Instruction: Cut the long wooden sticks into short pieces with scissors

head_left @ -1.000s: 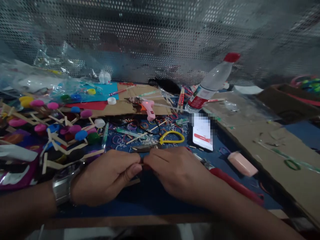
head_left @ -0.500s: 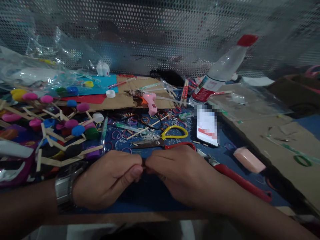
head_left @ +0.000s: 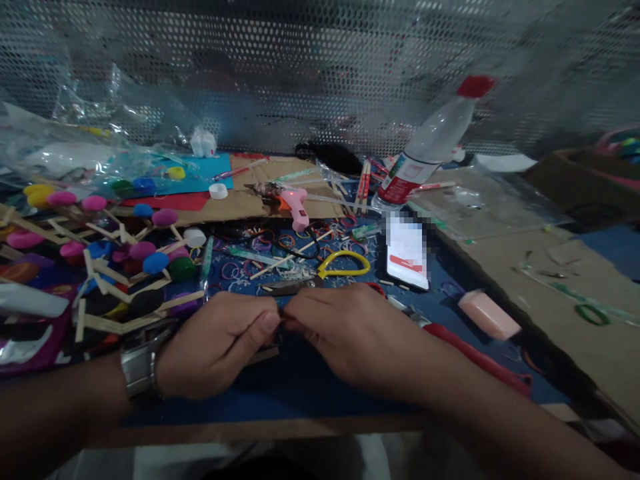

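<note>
My left hand (head_left: pixel 217 343), with a silver watch (head_left: pixel 143 363) at its wrist, is closed in a pinch. Its fingertips meet those of my right hand (head_left: pixel 350 333), closed too, just in front of the scissors. Whatever is between the fingertips is too small and hidden to name. A pale wooden stick piece (head_left: pixel 264 356) shows below my left fingers. Scissors with a yellow handle loop (head_left: pixel 345 263) lie behind my hands, partly covered by the right one. Red-handled pliers (head_left: pixel 480 357) rest beside my right forearm.
Wooden sticks with colourful caps (head_left: pixel 143 250) crowd the left side. Behind are a pink glue gun (head_left: pixel 296 208), cardboard (head_left: pixel 250 208) and a leaning bottle (head_left: pixel 425 147). A phone (head_left: pixel 406 257) and a pale pink block (head_left: pixel 489 315) are at the right.
The view has shifted slightly, so objects on the right appear further left. A stick piece now shows below my left fingers. Both hands remain closed and together.
</note>
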Available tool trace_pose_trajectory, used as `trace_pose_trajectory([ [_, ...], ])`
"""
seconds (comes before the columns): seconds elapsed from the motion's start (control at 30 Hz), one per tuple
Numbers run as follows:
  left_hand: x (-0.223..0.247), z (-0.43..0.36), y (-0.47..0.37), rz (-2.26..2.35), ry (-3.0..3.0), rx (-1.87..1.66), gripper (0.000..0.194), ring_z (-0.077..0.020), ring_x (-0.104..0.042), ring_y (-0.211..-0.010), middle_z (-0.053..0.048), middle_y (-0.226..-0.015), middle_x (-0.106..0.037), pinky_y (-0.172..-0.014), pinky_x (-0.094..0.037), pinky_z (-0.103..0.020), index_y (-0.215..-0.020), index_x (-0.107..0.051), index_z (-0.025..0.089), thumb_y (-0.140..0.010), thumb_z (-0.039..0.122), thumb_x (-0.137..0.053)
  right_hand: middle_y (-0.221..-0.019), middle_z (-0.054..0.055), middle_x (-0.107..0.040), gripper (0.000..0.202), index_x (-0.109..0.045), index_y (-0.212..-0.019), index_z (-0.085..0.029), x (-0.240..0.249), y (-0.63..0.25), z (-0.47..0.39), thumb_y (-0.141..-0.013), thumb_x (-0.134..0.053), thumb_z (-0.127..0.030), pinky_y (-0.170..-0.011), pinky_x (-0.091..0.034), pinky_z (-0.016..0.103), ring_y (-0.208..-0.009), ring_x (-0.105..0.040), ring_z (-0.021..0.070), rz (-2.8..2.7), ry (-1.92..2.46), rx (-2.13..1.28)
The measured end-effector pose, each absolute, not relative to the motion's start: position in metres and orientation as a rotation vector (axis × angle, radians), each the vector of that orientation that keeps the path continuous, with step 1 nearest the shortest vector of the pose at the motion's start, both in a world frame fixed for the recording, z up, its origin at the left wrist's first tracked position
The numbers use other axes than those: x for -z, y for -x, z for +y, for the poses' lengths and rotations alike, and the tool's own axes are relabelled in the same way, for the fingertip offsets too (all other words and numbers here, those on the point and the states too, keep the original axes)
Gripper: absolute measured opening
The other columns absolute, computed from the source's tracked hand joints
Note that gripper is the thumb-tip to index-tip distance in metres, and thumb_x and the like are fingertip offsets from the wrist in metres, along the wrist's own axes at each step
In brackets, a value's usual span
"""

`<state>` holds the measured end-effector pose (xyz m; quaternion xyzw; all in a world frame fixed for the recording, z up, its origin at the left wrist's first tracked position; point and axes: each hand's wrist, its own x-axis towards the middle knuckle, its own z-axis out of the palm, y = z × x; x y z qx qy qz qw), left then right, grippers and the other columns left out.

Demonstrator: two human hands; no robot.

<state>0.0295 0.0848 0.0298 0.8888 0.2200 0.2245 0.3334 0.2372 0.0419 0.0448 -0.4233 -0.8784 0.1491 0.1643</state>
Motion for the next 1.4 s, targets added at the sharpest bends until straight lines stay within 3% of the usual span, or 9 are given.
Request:
trace_pose_trajectory([
  [0.1,-0.027,0.088,-0.029,0.776,-2.214,-0.679,0.036,-0.0096,-0.038,-0.05,0.005,-0.057,-0.041,-0.051,-0.03,-0.025,-0.067,-0.045,0.019,-0.101,0.022,-0.035,-0.099,0.012,-0.069,0.027,-0.064,-0.109,-0.013,-0.058,-0.253,0.05,-0.103,-0.041,-0.027,-0.08,-0.049,0.037,-0.091,-0.064,0.0251,-2.364,1.303,-0.212],
  [0.17,-0.025,0.091,-0.029,0.874,-1.971,-0.814,0.039,-0.0109,-0.039,-0.053,0.004,-0.058,-0.041,-0.051,-0.031,-0.026,-0.065,-0.046,0.019,-0.101,0.029,-0.039,-0.112,0.016,-0.067,0.028,-0.063,-0.115,-0.013,-0.065,-0.271,0.056,-0.101,-0.042,-0.026,-0.093,-0.046,0.045,-0.106,-0.061,0.0295,-2.222,1.397,0.045],
  [0.27,-0.024,0.097,-0.03,0.867,-1.554,-1.053,0.043,-0.0122,-0.037,-0.055,0.003,-0.059,-0.036,-0.05,-0.031,-0.027,-0.062,-0.041,0.02,-0.098,0.042,-0.047,-0.094,0.015,-0.07,0.022,-0.067,-0.095,-0.013,-0.06,-0.296,0.062,-0.097,-0.046,-0.022,-0.084,-0.051,0.046,-0.089,-0.065,0.0298,-2.327,1.654,0.058],
  [0.37,-0.025,0.1,-0.033,0.798,-1.338,-1.177,0.045,-0.0104,-0.033,-0.05,0.005,-0.057,-0.031,-0.047,-0.029,-0.025,-0.061,-0.037,0.02,-0.096,0.045,-0.052,-0.105,0.016,-0.073,0.019,-0.069,-0.103,-0.013,-0.04,-0.306,0.065,-0.087,-0.059,-0.017,-0.091,-0.052,0.046,-0.099,-0.067,0.0313,-2.535,1.732,-0.169],
  [0.5,-0.027,0.1,-0.033,0.723,-1.153,-1.191,0.046,-0.0089,-0.033,-0.048,0.005,-0.054,-0.032,-0.048,-0.029,-0.023,-0.06,-0.037,0.019,-0.095,0.042,-0.056,-0.118,0.017,-0.07,0.037,-0.068,-0.115,-0.014,-0.019,-0.305,0.07,-0.079,-0.062,-0.008,-0.101,-0.048,0.047,-0.113,-0.063,0.0313,-2.581,1.691,-0.196],
  [0.87,-0.026,0.098,-0.027,0.576,-0.988,-1.259,0.037,-0.0091,-0.034,-0.05,0.004,-0.056,-0.036,-0.049,-0.033,-0.021,-0.063,-0.044,0.018,-0.094,0.033,-0.056,-0.1,0.014,-0.068,0.016,-0.06,-0.103,-0.018,-0.045,-0.32,0.048,-0.091,-0.051,-0.02,-0.083,-0.055,0.046,-0.093,-0.065,0.0291,-2.392,1.549,-0.276],
  [1.07,-0.025,0.096,-0.029,0.586,-0.976,-1.329,0.038,-0.0087,-0.033,-0.05,0.005,-0.056,-0.036,-0.048,-0.03,-0.022,-0.063,-0.044,0.018,-0.092,0.038,-0.06,-0.081,-0.001,-0.057,0.027,-0.041,-0.096,-0.027,-0.055,-0.318,0.033,-0.087,-0.065,-0.035,-0.048,-0.05,0.023,-0.06,-0.058,0.0135,-1.753,1.317,-0.871],
  [1.23,-0.022,0.096,-0.026,0.589,-1.044,-1.345,0.039,-0.0099,-0.033,-0.05,0.005,-0.057,-0.035,-0.05,-0.028,-0.025,-0.065,-0.044,0.019,-0.096,0.04,-0.054,-0.079,0.002,-0.066,0.036,-0.053,-0.109,-0.027,-0.065,-0.301,0.035,-0.079,-0.071,-0.035,-0.058,-0.057,0.032,-0.066,-0.066,0.0204,-2.03,1.636,-0.718],
  [1.4,-0.017,0.098,-0.025,0.62,-1.056,-1.37,0.038,-0.0117,-0.036,-0.056,0.004,-0.061,-0.037,-0.054,-0.031,-0.027,-0.066,-0.044,0.019,-0.096,0.04,-0.055,-0.107,0.01,-0.074,0.049,-0.062,-0.127,-0.027,-0.072,-0.305,0.03,-0.08,-0.066,-0.04,-0.073,-0.06,0.046,-0.087,-0.072,0.0311,-2.281,1.806,-0.286],
])
